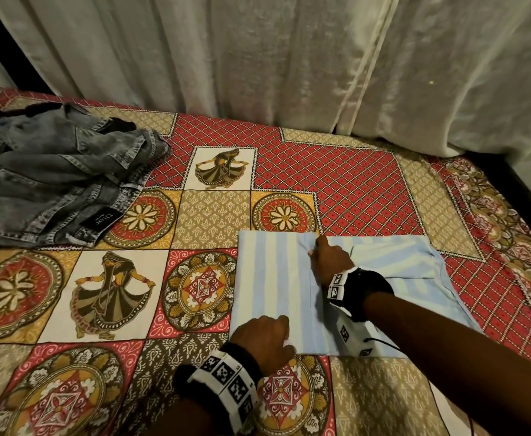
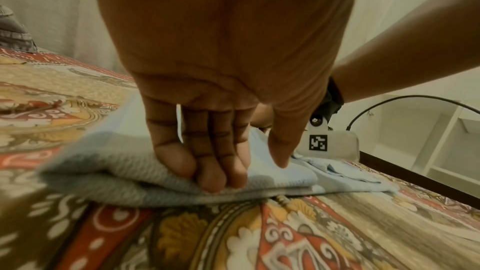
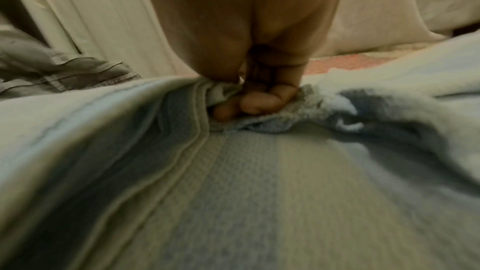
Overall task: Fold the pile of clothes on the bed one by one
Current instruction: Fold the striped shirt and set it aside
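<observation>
A light blue and white striped garment (image 1: 273, 278) lies partly folded on the bed at the lower right. My left hand (image 1: 270, 332) is at its near left corner. In the left wrist view the fingertips (image 2: 215, 182) press down on the doubled edge of the cloth (image 2: 103, 171), and the thumb lies apart on top. My right hand (image 1: 323, 253) is at the far edge, in the middle of the garment. The right wrist view shows its fingers (image 3: 257, 102) curled into a bunched fold of the striped cloth (image 3: 246, 192).
A heap of grey jeans (image 1: 53, 184) lies at the far left of the bed. The patterned bedsheet (image 1: 132, 278) covers the bed. White curtains (image 1: 257, 58) hang along the far side. The bed's dark edge (image 1: 525, 190) runs down the right.
</observation>
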